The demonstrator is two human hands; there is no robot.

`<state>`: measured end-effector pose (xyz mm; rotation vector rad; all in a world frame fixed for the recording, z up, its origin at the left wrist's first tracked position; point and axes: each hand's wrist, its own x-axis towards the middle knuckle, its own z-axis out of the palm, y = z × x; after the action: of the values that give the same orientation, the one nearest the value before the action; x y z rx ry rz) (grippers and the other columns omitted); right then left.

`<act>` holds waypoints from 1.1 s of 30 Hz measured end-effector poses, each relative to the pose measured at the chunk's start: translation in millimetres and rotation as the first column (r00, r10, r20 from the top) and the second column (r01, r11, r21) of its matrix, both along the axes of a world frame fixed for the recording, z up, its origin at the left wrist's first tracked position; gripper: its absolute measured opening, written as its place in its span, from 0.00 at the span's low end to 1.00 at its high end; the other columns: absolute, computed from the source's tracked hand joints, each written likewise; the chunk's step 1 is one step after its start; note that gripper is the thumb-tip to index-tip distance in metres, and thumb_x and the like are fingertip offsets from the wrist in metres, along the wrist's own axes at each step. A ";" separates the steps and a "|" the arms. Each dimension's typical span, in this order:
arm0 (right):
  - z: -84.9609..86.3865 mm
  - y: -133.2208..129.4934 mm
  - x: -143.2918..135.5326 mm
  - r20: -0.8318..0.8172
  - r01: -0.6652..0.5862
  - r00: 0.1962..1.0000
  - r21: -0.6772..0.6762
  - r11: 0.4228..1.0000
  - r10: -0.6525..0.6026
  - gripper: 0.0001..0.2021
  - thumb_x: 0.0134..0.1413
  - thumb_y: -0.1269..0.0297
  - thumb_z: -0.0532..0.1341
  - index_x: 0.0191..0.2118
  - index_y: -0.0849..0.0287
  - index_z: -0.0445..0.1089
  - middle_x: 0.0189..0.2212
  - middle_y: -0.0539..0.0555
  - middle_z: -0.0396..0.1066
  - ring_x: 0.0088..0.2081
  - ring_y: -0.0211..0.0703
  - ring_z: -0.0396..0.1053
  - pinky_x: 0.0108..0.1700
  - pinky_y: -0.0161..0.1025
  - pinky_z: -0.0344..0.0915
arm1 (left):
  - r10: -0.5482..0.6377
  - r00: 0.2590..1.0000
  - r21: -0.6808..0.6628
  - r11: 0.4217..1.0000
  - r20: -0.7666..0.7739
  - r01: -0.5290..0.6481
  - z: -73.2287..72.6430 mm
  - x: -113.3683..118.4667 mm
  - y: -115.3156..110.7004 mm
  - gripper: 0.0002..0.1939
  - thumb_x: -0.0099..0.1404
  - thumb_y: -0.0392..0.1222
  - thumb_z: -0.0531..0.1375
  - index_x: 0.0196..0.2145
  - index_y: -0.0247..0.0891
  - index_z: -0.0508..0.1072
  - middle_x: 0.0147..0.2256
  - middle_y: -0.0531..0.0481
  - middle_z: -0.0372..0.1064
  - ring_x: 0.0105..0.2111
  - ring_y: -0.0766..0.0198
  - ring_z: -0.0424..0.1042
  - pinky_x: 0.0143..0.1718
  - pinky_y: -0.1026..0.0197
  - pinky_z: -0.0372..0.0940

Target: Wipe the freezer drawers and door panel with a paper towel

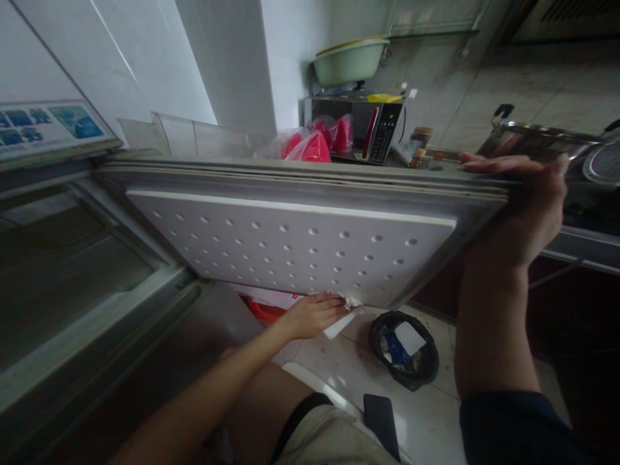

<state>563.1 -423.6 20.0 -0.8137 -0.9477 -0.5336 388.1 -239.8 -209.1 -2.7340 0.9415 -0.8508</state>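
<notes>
My right hand [540, 206] grips the top corner of an open refrigerator door [285, 252], fingers over its edge. The door's inner side is a pale panel with rows of round dimples, framed by a grey seal. Lower down, my left hand [317, 315] presses a crumpled white tissue [340, 325] against the bottom edge of this panel. Part of the tissue hangs below the fingers, and the rest is bunched at the fingertips. At left is the dark opening of the refrigerator [72, 258], where the door is hinged.
On the floor stand a black-lined trash bin [426, 345] with litter in it and a dark phone-like slab [381, 423] by my leg. Behind the door are a microwave [382, 132], red items in plastic bags [312, 147], a green basin [351, 63] and a steel pot [537, 139].
</notes>
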 end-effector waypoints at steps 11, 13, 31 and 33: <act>2.8 -0.1 -4.9 -0.086 0.027 0.996 -0.020 0.999 -0.028 0.28 0.70 0.63 0.42 0.26 0.60 0.73 0.24 0.50 0.71 0.38 0.43 0.76 0.61 0.58 0.61 | 0.253 0.951 0.122 0.965 -0.178 -0.234 1.3 -74.2 106.7 0.21 0.68 0.30 0.55 0.56 0.41 0.70 0.46 0.48 0.77 0.52 0.64 0.72 0.63 0.58 0.55; 2.0 -0.4 -5.3 -0.070 0.031 0.997 -0.020 0.999 -0.032 0.27 0.69 0.64 0.41 0.26 0.59 0.73 0.24 0.49 0.71 0.38 0.44 0.76 0.61 0.58 0.61 | 0.290 0.934 0.128 0.955 -0.210 -0.268 1.9 -80.2 116.6 0.22 0.68 0.30 0.54 0.58 0.43 0.69 0.47 0.48 0.77 0.52 0.64 0.72 0.63 0.58 0.53; 2.4 -8.3 -14.2 -0.025 0.223 0.973 -0.169 0.960 -0.230 0.19 0.63 0.60 0.44 0.29 0.48 0.71 0.29 0.53 0.68 0.42 0.46 0.75 0.61 0.59 0.63 | 0.620 0.768 -0.078 0.768 -0.162 -0.636 -23.8 -164.0 149.6 0.32 0.64 0.25 0.45 0.64 0.39 0.61 0.62 0.42 0.62 0.66 0.55 0.53 0.68 0.45 0.39; 3.7 -14.7 -7.1 -0.035 0.313 0.942 -0.259 0.914 -0.333 0.19 0.62 0.59 0.41 0.30 0.48 0.68 0.30 0.54 0.65 0.42 0.43 0.75 0.59 0.56 0.65 | 0.673 0.727 -0.298 0.672 -0.135 -0.677 -33.2 -170.0 134.3 0.34 0.63 0.26 0.46 0.66 0.36 0.57 0.64 0.39 0.57 0.68 0.54 0.46 0.68 0.44 0.39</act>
<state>556.0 -438.3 23.7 -1.2256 -0.8199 -0.6703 218.1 -105.4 -242.3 -2.9827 -0.2977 -0.8727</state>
